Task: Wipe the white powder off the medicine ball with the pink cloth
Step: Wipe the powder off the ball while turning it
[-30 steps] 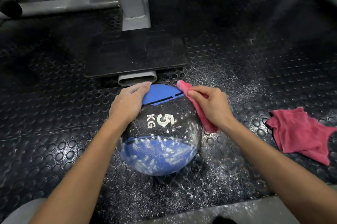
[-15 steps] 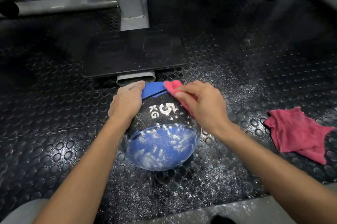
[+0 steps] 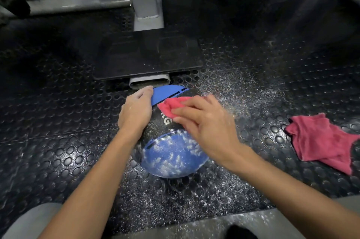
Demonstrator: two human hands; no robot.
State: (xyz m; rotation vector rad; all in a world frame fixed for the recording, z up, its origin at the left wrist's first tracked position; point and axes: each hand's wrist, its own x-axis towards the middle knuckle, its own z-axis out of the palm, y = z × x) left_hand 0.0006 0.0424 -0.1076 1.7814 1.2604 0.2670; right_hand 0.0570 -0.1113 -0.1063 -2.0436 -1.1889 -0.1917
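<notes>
The medicine ball (image 3: 171, 153) stands on the studded rubber floor, black with blue panels and a white "KG" mark. White powder flecks its near blue panel. My left hand (image 3: 136, 112) holds the ball's left side, fingers curled over the far blue panel. My right hand (image 3: 208, 127) lies across the ball's top with fingers stretched out, pressing the pink cloth (image 3: 171, 106) onto the black band. Most of the cloth is hidden under that hand.
A second pink cloth (image 3: 319, 139) lies crumpled on the floor to the right. A grey machine post (image 3: 146, 1) and its dark base plate (image 3: 146, 57) stand just beyond the ball. Spilled powder (image 3: 224, 86) dusts the floor around the ball.
My right hand has swept the cloth from the ball's right side leftward across the top, now covering the "5". The ball has turned slightly. My left hand stays in place.
</notes>
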